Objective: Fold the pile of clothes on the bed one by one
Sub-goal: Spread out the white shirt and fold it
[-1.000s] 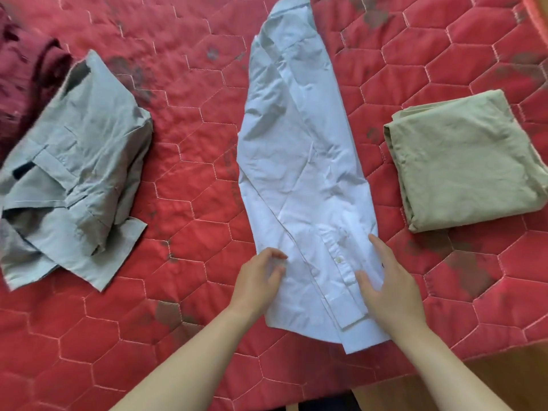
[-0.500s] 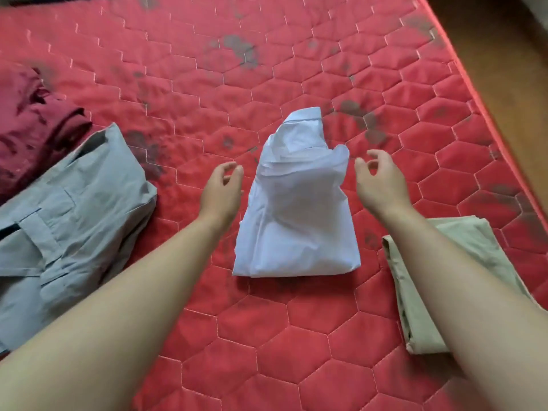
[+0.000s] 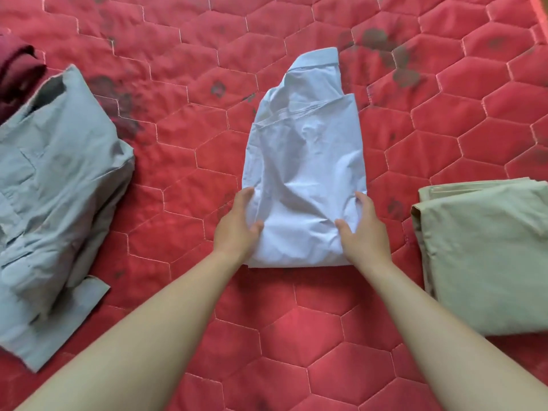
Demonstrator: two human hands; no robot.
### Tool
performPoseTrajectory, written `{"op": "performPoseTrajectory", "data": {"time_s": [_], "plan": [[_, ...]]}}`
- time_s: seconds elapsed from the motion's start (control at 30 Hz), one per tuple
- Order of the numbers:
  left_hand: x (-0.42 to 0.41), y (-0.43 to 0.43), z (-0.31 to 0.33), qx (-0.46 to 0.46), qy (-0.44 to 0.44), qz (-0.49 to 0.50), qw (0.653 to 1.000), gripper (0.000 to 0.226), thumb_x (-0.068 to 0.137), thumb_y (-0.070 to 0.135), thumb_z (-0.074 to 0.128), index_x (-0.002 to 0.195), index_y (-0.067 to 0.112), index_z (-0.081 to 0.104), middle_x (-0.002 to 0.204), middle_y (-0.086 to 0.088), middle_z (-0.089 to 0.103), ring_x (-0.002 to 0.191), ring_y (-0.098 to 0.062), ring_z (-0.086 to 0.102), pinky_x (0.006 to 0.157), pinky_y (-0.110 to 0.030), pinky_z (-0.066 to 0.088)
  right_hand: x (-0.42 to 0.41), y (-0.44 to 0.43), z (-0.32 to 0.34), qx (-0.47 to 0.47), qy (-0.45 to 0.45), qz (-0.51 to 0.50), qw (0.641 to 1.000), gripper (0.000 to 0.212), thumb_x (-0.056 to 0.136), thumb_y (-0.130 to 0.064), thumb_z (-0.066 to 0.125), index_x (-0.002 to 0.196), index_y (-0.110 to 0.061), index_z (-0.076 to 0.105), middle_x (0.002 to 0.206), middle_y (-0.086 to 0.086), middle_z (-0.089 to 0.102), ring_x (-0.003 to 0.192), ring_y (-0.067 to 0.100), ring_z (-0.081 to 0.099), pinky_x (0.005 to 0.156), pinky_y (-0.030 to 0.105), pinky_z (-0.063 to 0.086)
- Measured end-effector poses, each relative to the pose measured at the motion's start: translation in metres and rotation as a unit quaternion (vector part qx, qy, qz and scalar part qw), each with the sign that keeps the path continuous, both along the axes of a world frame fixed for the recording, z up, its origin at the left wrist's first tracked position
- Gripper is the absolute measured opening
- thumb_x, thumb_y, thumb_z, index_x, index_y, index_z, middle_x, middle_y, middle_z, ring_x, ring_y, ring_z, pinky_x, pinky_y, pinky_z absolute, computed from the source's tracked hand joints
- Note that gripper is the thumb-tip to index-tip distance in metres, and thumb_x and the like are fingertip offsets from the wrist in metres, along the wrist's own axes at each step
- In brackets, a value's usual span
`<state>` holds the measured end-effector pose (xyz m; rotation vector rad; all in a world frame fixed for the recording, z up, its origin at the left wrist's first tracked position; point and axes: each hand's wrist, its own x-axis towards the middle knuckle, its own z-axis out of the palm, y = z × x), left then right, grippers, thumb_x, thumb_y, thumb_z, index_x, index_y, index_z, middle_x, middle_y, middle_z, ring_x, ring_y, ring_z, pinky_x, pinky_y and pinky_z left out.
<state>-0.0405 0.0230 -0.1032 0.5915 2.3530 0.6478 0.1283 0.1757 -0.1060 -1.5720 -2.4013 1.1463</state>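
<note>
A white shirt (image 3: 305, 173) lies folded in half in the middle of the red quilted bed (image 3: 296, 336), collar end pointing away from me. My left hand (image 3: 237, 226) lies against the shirt's near left edge, fingers straight along the side and thumb on top of the cloth. At the near right edge my right hand (image 3: 366, 232) does the same, its thumb resting on the fabric. A crumpled grey shirt (image 3: 56, 203) lies unfolded at the left. A folded beige garment (image 3: 486, 253) sits at the right.
A dark red garment (image 3: 16, 72) is bunched at the far left, partly under the grey shirt. Dark stains mark the quilt beyond the white shirt. The bed's right edge shows at the top right corner.
The shirt's near half went over its far half, so it is now about half as long. Both hands then came back from the far end to its near corners.
</note>
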Motion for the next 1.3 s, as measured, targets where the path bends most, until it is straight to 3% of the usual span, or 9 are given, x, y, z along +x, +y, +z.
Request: {"op": "performPoseTrajectory", "data": {"time_s": [0.17, 0.3, 0.6, 0.73, 0.83, 1.0, 1.1, 1.17, 1.3], "plan": [[0.057, -0.083, 0.017, -0.032, -0.064, -0.039, 0.997, 0.069, 0.081, 0.019, 0.061, 0.136, 0.036, 0.025, 0.131, 0.004, 0.054, 0.100, -0.035, 0.060, 0.069, -0.032, 0.038, 0.067, -0.074, 0.014, -0.062, -0.050, 0.050, 0.996, 0.068, 0.086, -0.024, 0.064, 0.142, -0.015, 0.028, 0.141, 0.007, 0.045, 0.119, 0.035, 0.050, 0.087, 0.033, 0.040], [0.074, -0.123, 0.024, -0.051, -0.016, -0.062, 0.997, 0.073, 0.079, 0.025, 0.065, 0.140, 0.028, 0.026, 0.129, -0.002, 0.046, 0.114, -0.024, 0.049, 0.087, -0.033, 0.042, 0.090, -0.105, 0.024, -0.052, -0.076, 0.054, 0.994, 0.080, 0.080, -0.030, 0.071, 0.143, -0.006, 0.026, 0.135, 0.018, 0.037, 0.122, 0.032, 0.041, 0.099, 0.034, 0.034], [0.024, -0.030, 0.007, 0.010, 0.068, -0.006, 0.998, 0.071, 0.081, 0.035, 0.068, 0.140, 0.020, 0.031, 0.130, -0.006, 0.048, 0.119, -0.026, 0.046, 0.091, -0.040, 0.043, -0.017, -0.022, 0.008, -0.025, 0.043, -0.021, 0.999, 0.081, 0.082, -0.027, 0.069, 0.146, -0.010, 0.022, 0.149, 0.007, 0.033, 0.135, 0.021, 0.032, 0.105, 0.022, 0.023], [0.042, -0.041, 0.004, 0.043, 0.091, 0.024, 0.995, 0.049, 0.086, 0.024, 0.061, 0.131, 0.024, 0.043, 0.109, -0.002, 0.062, 0.095, -0.025, 0.058, 0.067, -0.029, 0.035, -0.021, -0.019, 0.012, 0.012, 0.071, -0.048, 0.996, 0.046, 0.079, -0.013, 0.065, 0.123, -0.014, 0.053, 0.119, 0.004, 0.062, 0.107, 0.023, 0.056, 0.083, 0.020, 0.035], [0.040, -0.049, 0.012, 0.105, 0.090, 0.070, 0.988, 0.040, 0.085, 0.015, 0.057, 0.123, 0.024, 0.050, 0.115, 0.005, 0.061, 0.099, -0.016, 0.056, 0.069, -0.020, 0.032, -0.008, -0.020, 0.019, 0.064, 0.079, -0.038, 0.994, 0.017, 0.079, -0.011, 0.063, 0.096, -0.011, 0.061, 0.092, 0.005, 0.066, 0.085, 0.025, 0.058, 0.072, 0.027, 0.038], [-0.005, -0.024, 0.037, 0.190, 0.120, 0.081, 0.971, 0.039, 0.082, 0.005, 0.055, 0.119, 0.020, 0.053, 0.114, 0.007, 0.058, 0.100, -0.003, 0.050, 0.077, -0.006, 0.033, -0.030, 0.016, 0.046, 0.099, 0.170, -0.090, 0.976, 0.018, 0.077, -0.018, 0.067, 0.094, -0.017, 0.061, 0.073, -0.019, 0.056, 0.065, 0.003, 0.046, 0.059, 0.012, 0.034], [-0.040, 0.006, 0.045, 0.178, 0.134, 0.091, 0.971, 0.045, 0.087, 0.009, 0.053, 0.131, 0.018, 0.046, 0.125, 0.000, 0.054, 0.110, -0.011, 0.050, 0.083, -0.009, 0.032, -0.066, 0.044, 0.058, 0.096, 0.158, -0.063, 0.981, 0.035, 0.079, -0.021, 0.068, 0.112, -0.014, 0.057, 0.099, -0.008, 0.062, 0.083, 0.007, 0.053, 0.073, 0.017, 0.039], [-0.050, 0.022, 0.045, 0.076, 0.158, 0.068, 0.982, 0.057, 0.092, 0.021, 0.051, 0.144, 0.020, 0.029, 0.141, -0.006, 0.040, 0.125, -0.024, 0.041, 0.098, -0.029, 0.033, -0.079, 0.048, 0.060, 0.110, 0.087, -0.009, 0.990, 0.054, 0.083, -0.024, 0.066, 0.130, -0.006, 0.045, 0.128, 0.010, 0.048, 0.116, 0.020, 0.047, 0.096, 0.024, 0.033], [-0.019, 0.019, 0.036, -0.003, 0.255, -0.104, 0.961, 0.061, 0.093, 0.034, 0.048, 0.147, 0.027, 0.021, 0.154, -0.002, 0.022, 0.141, -0.028, 0.020, 0.107, -0.051, 0.024, -0.070, -0.004, 0.046, 0.178, 0.049, 0.175, 0.967, 0.048, 0.088, -0.023, 0.056, 0.131, -0.006, 0.045, 0.140, 0.015, 0.039, 0.129, 0.033, 0.036, 0.104, 0.043, 0.031]]}}
